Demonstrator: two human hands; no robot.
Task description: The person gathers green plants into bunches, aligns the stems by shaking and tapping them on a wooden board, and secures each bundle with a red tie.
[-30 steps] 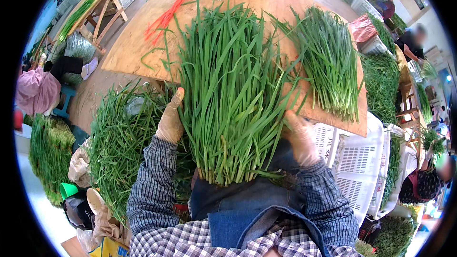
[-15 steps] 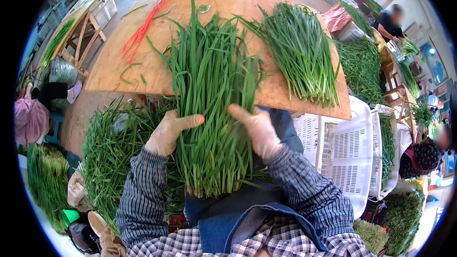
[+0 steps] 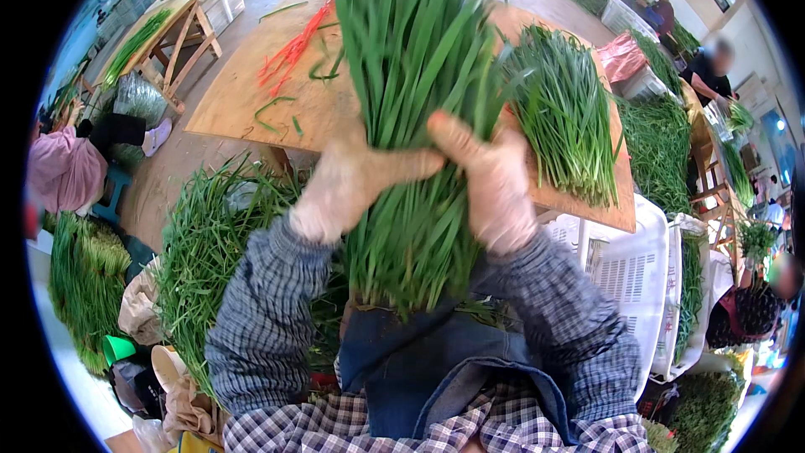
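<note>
Green chives (image 3: 415, 143) are held as one thick bundle, upright and tilted a little away from the body, with the cut ends resting near the blue apron (image 3: 428, 361) so that the stalks are kept level at the base. The bundle is clasped about its middle by both gloved hands: the left hand (image 3: 348, 184) is wrapped round from the left with its thumb laid across the front, and the right hand (image 3: 495, 184) is closed round from the right, so the leaves are kept from fanning apart. Behind the bundle a wooden table (image 3: 243, 92) is seen, on which a second heap (image 3: 562, 113) is laid flat, its tips toward the edge. Loose chives are piled at the left knee (image 3: 205, 252), within reach, and white crates (image 3: 629, 268) are stacked at the right.
</note>
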